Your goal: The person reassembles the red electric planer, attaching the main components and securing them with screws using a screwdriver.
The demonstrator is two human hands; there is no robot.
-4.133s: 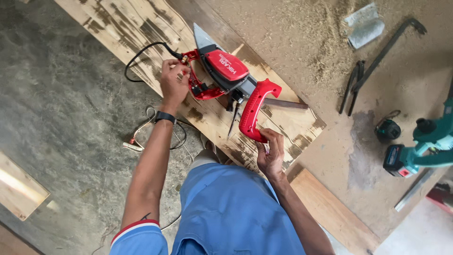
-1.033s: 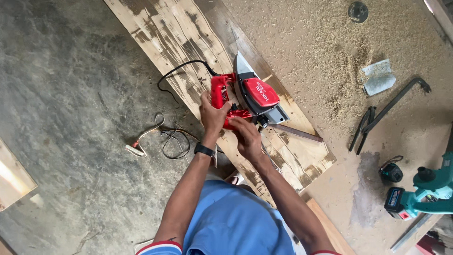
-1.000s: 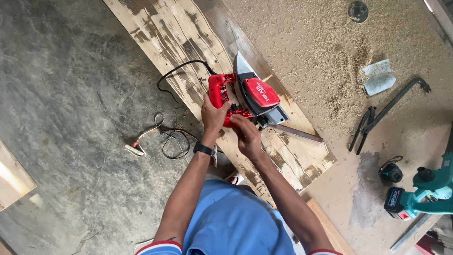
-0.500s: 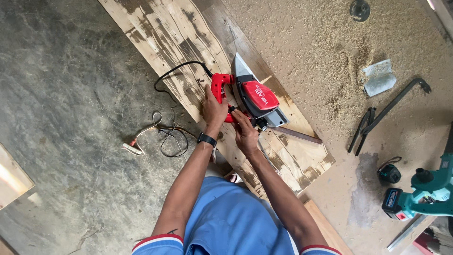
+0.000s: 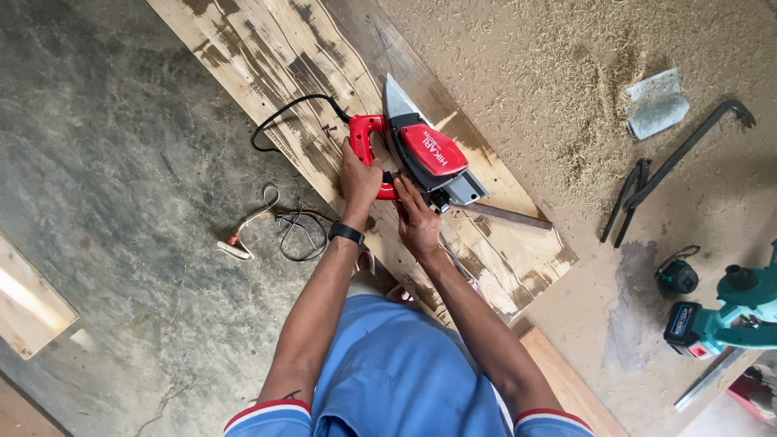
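Here the red electric planer [image 5: 421, 158] sits on a long, stained wooden plank [image 5: 267, 57] that lies on the floor [image 5: 105, 162], and both hands are at its near end. The left hand [image 5: 358, 176] is wrapped around the planer's red loop handle, fingers closed on it. The right hand [image 5: 417, 220] rests just beside the left one, against the planer's body; whether it grips or only presses there cannot be told. A black power cord [image 5: 285, 113] loops from the planer's handle across the plank toward a tangle of wire [image 5: 283, 226] on the floor beside the plank. Well apart from the planer, past the plank's far edge, lie black pliers [image 5: 627, 198], a bent metal bar [image 5: 696, 142] and a teal cordless tool [image 5: 728, 311] amid wood shavings [image 5: 583, 89].
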